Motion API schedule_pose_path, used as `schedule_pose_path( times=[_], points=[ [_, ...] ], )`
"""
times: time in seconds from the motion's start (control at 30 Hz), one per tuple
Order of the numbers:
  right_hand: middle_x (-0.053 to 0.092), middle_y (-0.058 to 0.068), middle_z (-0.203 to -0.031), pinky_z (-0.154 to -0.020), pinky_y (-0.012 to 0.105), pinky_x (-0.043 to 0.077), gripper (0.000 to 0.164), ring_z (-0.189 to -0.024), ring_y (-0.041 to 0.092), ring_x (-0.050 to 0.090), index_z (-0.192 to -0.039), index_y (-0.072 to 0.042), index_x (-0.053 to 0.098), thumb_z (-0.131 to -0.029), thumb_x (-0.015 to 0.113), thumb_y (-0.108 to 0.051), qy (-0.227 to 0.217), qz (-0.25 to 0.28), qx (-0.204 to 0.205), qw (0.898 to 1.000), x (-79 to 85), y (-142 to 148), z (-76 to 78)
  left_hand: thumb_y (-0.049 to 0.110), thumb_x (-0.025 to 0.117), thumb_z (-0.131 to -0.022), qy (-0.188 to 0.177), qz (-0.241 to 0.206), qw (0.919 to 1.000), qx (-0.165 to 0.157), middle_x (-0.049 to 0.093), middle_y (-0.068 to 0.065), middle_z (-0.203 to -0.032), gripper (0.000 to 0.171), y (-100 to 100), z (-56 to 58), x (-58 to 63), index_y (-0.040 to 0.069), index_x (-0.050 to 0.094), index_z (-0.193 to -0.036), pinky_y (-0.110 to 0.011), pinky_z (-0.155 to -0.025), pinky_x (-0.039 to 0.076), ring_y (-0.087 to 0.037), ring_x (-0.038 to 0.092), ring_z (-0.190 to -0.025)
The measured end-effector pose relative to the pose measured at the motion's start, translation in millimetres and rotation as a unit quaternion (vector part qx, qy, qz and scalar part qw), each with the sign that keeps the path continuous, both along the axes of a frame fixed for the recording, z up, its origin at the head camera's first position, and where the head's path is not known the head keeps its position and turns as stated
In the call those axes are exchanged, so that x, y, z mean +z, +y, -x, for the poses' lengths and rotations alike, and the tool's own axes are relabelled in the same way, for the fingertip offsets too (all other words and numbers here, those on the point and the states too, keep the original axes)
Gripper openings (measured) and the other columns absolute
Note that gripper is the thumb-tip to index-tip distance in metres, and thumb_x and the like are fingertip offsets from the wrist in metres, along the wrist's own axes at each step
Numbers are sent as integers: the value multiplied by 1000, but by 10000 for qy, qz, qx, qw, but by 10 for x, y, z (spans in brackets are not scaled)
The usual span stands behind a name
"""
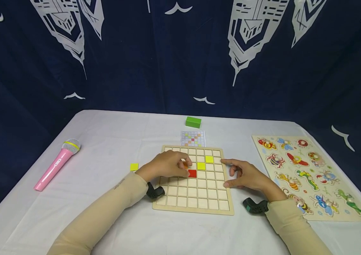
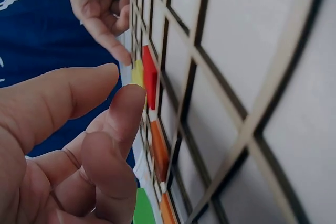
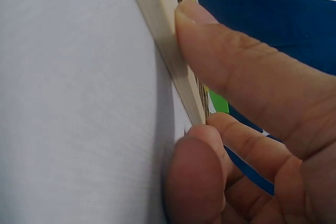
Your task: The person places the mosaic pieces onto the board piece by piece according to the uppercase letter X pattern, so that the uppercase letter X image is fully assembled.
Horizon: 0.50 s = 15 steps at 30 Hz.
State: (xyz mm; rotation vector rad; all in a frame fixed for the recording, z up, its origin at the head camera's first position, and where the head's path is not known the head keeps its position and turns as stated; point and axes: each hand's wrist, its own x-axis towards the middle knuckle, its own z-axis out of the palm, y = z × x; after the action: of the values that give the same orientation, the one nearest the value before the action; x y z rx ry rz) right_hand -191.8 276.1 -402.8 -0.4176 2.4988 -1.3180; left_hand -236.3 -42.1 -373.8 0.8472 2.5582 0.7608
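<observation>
A wooden grid board (image 1: pixel 202 203) lies flat on the white table. Over its left half hovers my left hand (image 1: pixel 169 164), fingers loosely bent, fingertips beside a red tile (image 1: pixel 192 173). In the left wrist view, no tile shows between the thumb and fingers, and the red tile (image 2: pixel 150 74) sits just past the fingertips. An orange tile (image 1: pixel 185 165) is partly hidden by this hand. Two yellow tiles (image 1: pixel 201 165) sit diagonally toward the upper right. My right hand (image 1: pixel 247 175) touches the board's right edge with thumb and index fingertip; its other fingers are bent.
A small colored pattern card (image 1: pixel 193 138) lies behind the board, with a green block (image 1: pixel 193 122) farther back. Near the left wrist is a loose yellow tile (image 1: pixel 134 166). A pink microphone (image 1: pixel 56 164) lies at the left, an insect puzzle board (image 1: pixel 314 177) at the right.
</observation>
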Motion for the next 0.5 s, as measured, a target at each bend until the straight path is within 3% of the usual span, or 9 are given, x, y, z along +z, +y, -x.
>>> schedule_pose_path(
  times=[0.27,0.5],
  points=[
    [54,8,-98,-55,25,47,84,-64,12,46,-153,12,49,-83,93,-5,9,-31,0,10000,3,-5,4,27,79,-97,-27,-360,9993,-99,76,11,-93,25,-219,-45,28,18,75,-120,-31,-76,50,-9,65,-81],
    [54,8,-97,-55,25,43,84,-65,12,45,-152,13,50,-82,94,-5,133,-41,27,9999,-9,4,1,23,76,-99,-406,-1032,9932,-342,77,7,-93,31,-483,-84,75,8,73,-127,-27,-69,45,-11,56,-66]
  ],
)
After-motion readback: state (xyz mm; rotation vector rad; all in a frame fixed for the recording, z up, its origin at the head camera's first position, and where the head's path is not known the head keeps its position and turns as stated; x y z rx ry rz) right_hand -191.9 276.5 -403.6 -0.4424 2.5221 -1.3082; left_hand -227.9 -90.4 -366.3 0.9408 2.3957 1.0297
